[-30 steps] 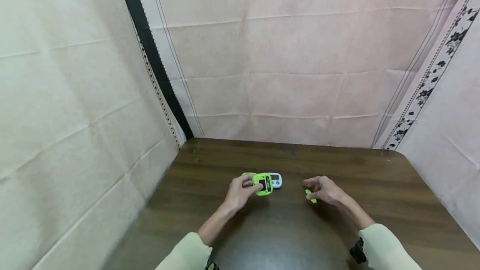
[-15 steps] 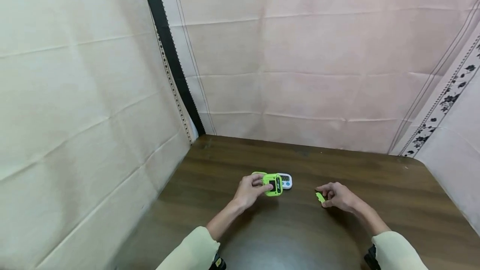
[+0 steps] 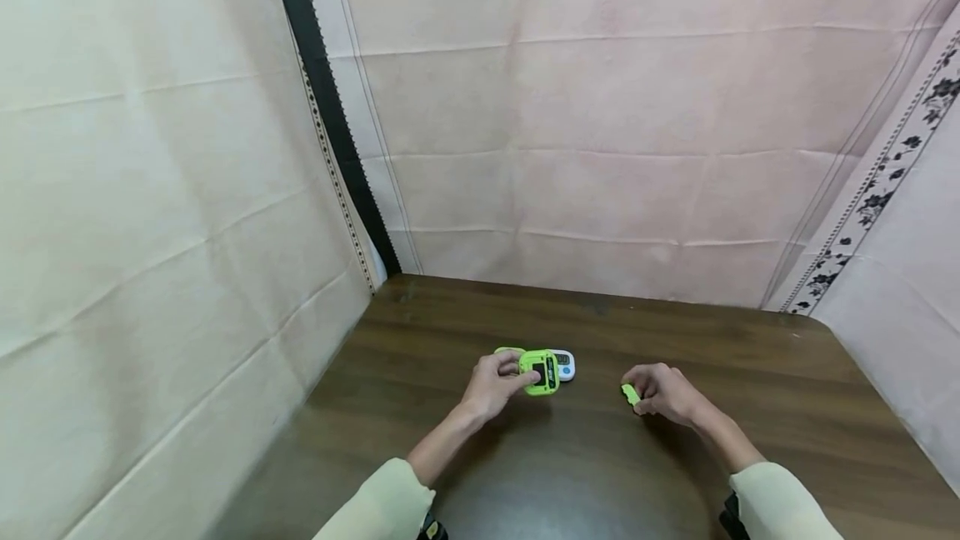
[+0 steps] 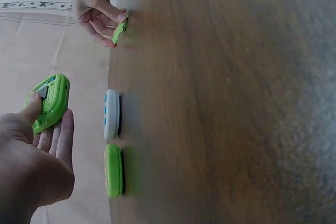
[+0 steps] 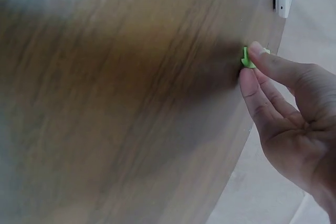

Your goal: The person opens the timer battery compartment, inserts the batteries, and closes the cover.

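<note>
My left hand holds a lime-green digital timer above the table, thumb across its back and fingers beneath. A recess and a dark square patch show on that back in the left wrist view. Off to the right, my right hand pinches a small lime-green battery cover between thumb and fingers, low over the wood. Behind the held timer, a white timer with blue buttons lies on the table. Beside it lies a second green timer, mostly hidden by my left hand in the head view.
The brown wood-grain table ends at a back edge against a pale cloth wall. Another cloth hangs along the left side. A floral-bordered cloth hangs on the right.
The head view has shifted slightly. The right hand has changed its hold on the battery cover, with its fingers now closer round it. The left hand keeps its grip on the green timer.
</note>
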